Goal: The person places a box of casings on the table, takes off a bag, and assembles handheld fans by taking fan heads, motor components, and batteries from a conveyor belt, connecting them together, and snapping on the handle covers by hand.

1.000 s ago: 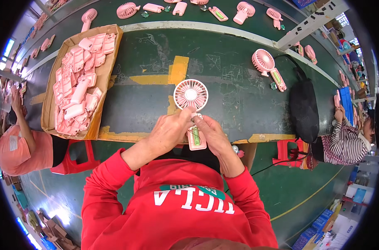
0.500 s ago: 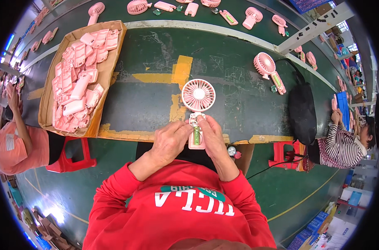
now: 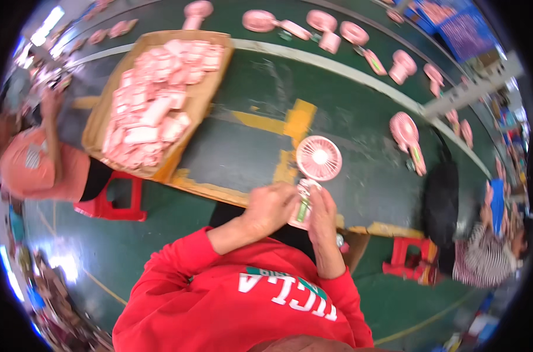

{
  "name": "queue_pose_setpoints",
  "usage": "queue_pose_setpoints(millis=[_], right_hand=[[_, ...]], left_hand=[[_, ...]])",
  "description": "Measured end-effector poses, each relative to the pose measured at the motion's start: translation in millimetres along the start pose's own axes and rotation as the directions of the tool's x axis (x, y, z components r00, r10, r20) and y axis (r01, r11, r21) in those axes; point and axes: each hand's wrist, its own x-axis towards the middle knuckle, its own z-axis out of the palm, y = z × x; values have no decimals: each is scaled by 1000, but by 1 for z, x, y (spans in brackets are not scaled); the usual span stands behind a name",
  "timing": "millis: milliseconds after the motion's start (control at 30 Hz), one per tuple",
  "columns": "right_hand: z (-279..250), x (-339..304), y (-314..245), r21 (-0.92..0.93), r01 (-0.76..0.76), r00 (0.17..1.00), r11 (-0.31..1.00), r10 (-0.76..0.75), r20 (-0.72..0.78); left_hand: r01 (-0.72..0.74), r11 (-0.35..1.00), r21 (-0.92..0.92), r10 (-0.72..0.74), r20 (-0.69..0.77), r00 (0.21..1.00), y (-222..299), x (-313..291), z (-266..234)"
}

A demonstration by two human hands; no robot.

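Observation:
A pink handheld fan [image 3: 319,158] points its round grille away from me at the table's front edge. Its handle is uncovered, and a green battery [image 3: 303,210] shows inside. My right hand [image 3: 323,214] grips the handle's right side, thumb near the top by the fan's neck. From the left, my left hand [image 3: 270,208] has its fingers closed at the upper part of the handle. Whether those fingertips pinch a small part is hidden, and the picture is slightly blurred.
A cardboard box [image 3: 90,132] of pink plastic shells [image 3: 155,111] stands to the left. Another open fan [image 3: 404,130] lies on the right, close to a black bag [image 3: 441,202]. More fans line the belt beyond the pale rail [image 3: 337,70]. People sit at both sides.
The whole view has swung and tilted, so the table, box and fans appear shifted to the right. Both hands stay on the fan, with little visible change in their hold.

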Motion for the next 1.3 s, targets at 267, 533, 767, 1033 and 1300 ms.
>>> queue_pose_setpoints(millis=[267, 533, 767, 1033, 1300], right_hand=[[-5, -2, -4, 58, 24, 1000, 998, -25, 16], [-4, 0, -6, 83, -56, 997, 995, 51, 58], [-8, 1, -10, 86, -99, 994, 991, 95, 49], [2, 8, -11, 203, -166, 982, 965, 142, 128], [-2, 2, -10, 334, -231, 952, 914, 142, 270]], left_hand=[[-324, 927, 188, 271, 263, 926, 5, 4, -2], [7, 729, 684, -5, -5, 1000, -56, 73, -154], [220, 330, 918, -259, -136, 956, -155, 84, -218], [388, 783, 487, -351, -169, 921, -44, 77, -179], [155, 981, 121, -176, 195, 965, 39, 9, -62]])
